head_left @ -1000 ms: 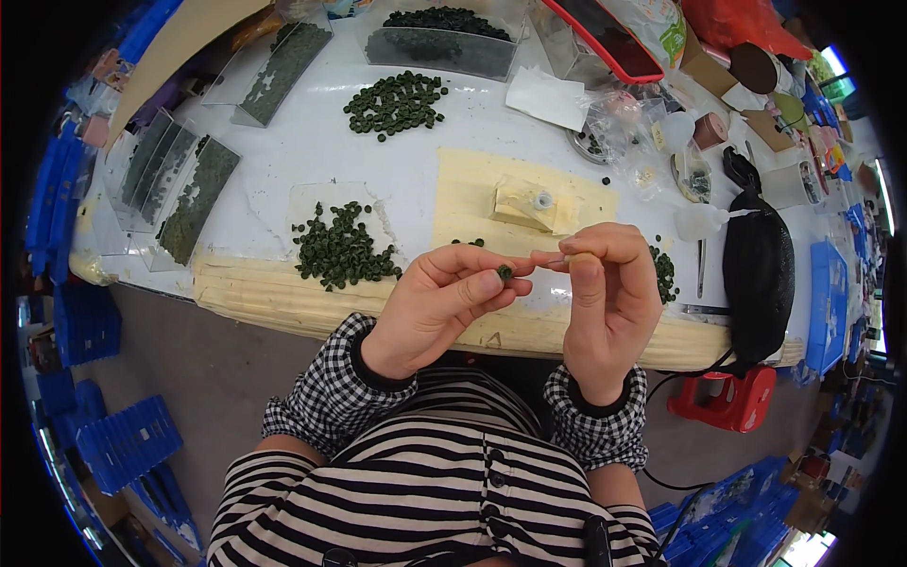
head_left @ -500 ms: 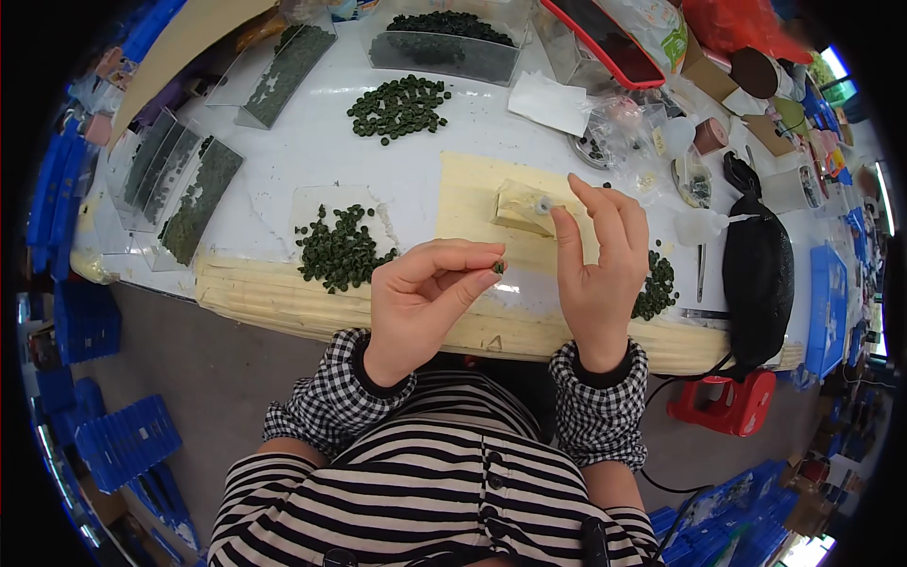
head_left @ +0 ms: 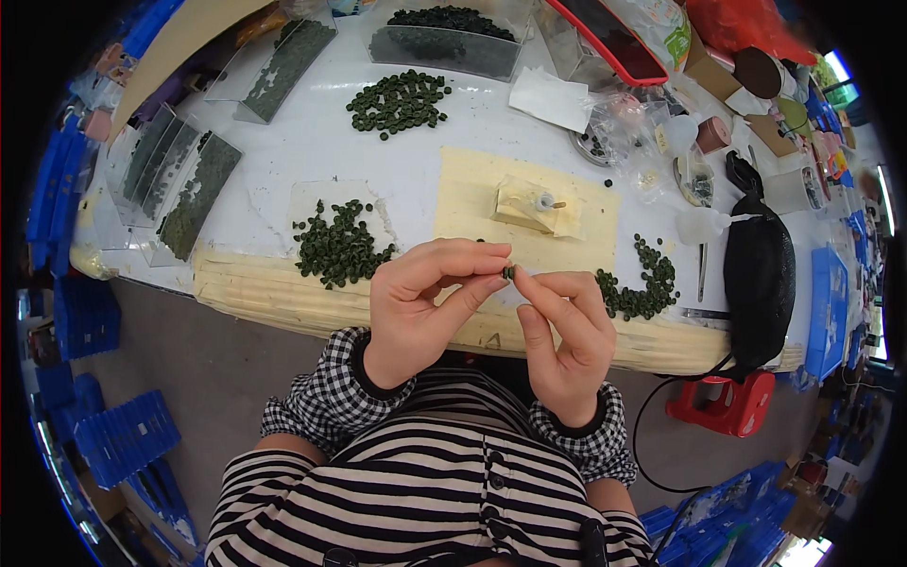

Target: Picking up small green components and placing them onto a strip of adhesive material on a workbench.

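Head view: two bare hands are working above the near, cream-padded edge (head_left: 283,280) of one white table (head_left: 265,161). The left hand (head_left: 416,302) is pinching one small green piece (head_left: 508,273) between thumb and forefinger, the tips nearly together around it. The right hand (head_left: 572,340) is holding its thumb well apart from its forefinger, whose tip is reaching the piece from the other side (whether it is touching, I cannot tell).

Three loose piles of similar pieces, each too many to count, are lying around the hands: a near-left pile (head_left: 340,250), a far pile (head_left: 397,102) and a right-hand pile (head_left: 652,283) just beyond the right hand. One stray piece (head_left: 608,183) is sitting alone. Beyond the hands, one wrapped yellowish block (head_left: 520,215) is resting on one yellow sheet (head_left: 463,184), with one short white tube (head_left: 544,201) on it and one thin brown stick (head_left: 559,205) showing from that tube.

At least four clear trays (head_left: 444,59) are holding dark green pieces along the far and left sides. One red-edged phone (head_left: 614,42), one black bag (head_left: 758,274) and one white bottle (head_left: 697,225) are standing or lying farther off.
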A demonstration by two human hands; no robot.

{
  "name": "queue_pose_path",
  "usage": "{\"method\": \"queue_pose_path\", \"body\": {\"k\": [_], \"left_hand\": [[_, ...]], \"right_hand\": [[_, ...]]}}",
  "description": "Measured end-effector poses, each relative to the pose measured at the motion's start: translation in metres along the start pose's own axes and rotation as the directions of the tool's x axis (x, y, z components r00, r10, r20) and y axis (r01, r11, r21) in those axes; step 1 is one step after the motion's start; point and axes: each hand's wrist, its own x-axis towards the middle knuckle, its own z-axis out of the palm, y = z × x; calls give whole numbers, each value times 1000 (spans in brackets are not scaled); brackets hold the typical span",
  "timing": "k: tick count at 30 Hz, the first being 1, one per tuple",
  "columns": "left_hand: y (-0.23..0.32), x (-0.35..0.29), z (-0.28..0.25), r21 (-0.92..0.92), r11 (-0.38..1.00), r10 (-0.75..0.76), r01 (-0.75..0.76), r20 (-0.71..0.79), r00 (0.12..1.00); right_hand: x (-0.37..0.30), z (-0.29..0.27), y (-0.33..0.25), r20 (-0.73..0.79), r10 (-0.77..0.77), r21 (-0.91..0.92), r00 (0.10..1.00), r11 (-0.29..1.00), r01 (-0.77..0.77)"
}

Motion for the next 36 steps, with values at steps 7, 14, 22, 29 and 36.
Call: {"method": "queue_pose_path", "body": {"k": [7, 14, 22, 29, 36], "left_hand": [[2, 1, 0, 121, 990, 67, -67, 6, 998], [1, 0, -1, 135, 988, 68, -72, 37, 997], [4, -1, -2, 137, 989, 60, -64, 39, 997], [2, -2, 0, 172, 982, 82, -83, 14, 997], [3, 0, -1, 210, 970, 117, -120, 26, 993]], "right_hand": [[0, -1, 2, 13, -57, 3, 998, 998, 57], [1, -4, 3, 30, -110, -26, 993, 993, 111], [1, -4, -1, 44, -103, -31, 994, 994, 104], [-3, -5, -2, 71, -74, -32, 995, 997, 76], [-1, -5, -1, 57, -89, -14, 994, 996, 90]]}}
